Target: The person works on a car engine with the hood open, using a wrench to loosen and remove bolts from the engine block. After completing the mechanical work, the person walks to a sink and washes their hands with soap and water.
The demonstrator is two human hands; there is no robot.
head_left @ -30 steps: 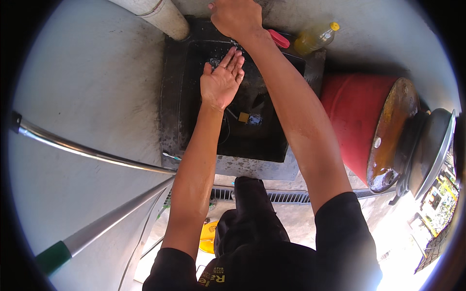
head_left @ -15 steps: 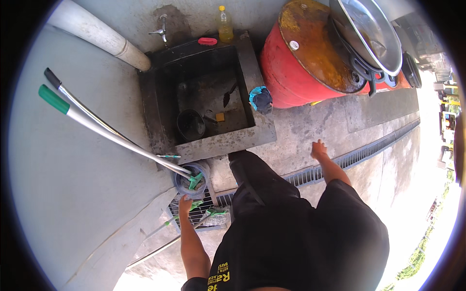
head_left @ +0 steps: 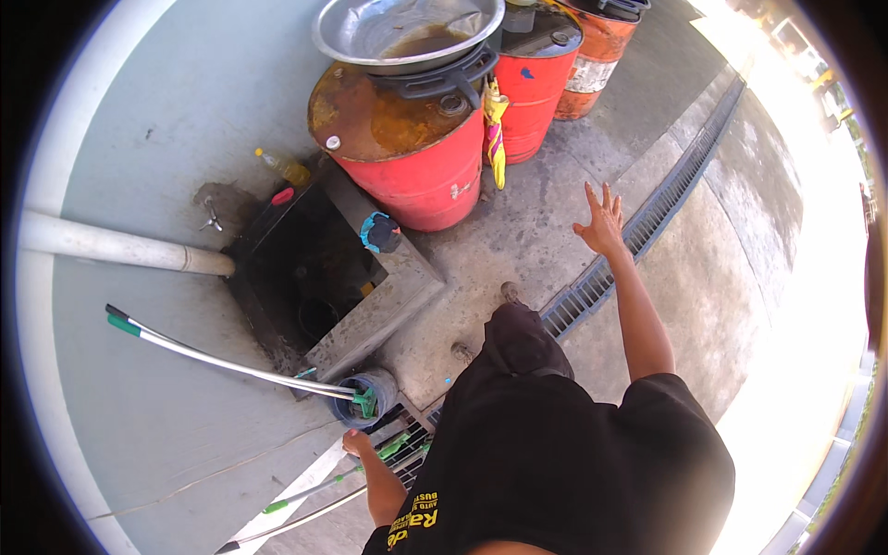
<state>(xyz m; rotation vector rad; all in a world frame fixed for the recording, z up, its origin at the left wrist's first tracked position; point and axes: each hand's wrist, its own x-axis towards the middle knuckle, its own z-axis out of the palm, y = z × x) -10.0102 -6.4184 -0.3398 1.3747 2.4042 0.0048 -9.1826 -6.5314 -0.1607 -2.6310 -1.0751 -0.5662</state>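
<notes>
My right hand is stretched forward over the concrete, fingers spread, holding nothing. Low at the left, my left hand hangs just below a grey bucket; its fingers are too small and foreshortened to make out. Two long handles, one tipped green and one black, lean out of that bucket beside a green squeegee-like head. Beside my left forearm, further poles with green parts lie over a floor grate.
A dark concrete sink stands ahead left, with a tap, a bottle of yellow liquid and a bunched blue-and-black cloth. Beyond it are red drums, one topped by a metal basin. A drain channel crosses the floor.
My view has turned to the right, so the sink and drums sit further left. My right arm has reached forward and its fingers have spread. My left hand stays low near the bucket.
</notes>
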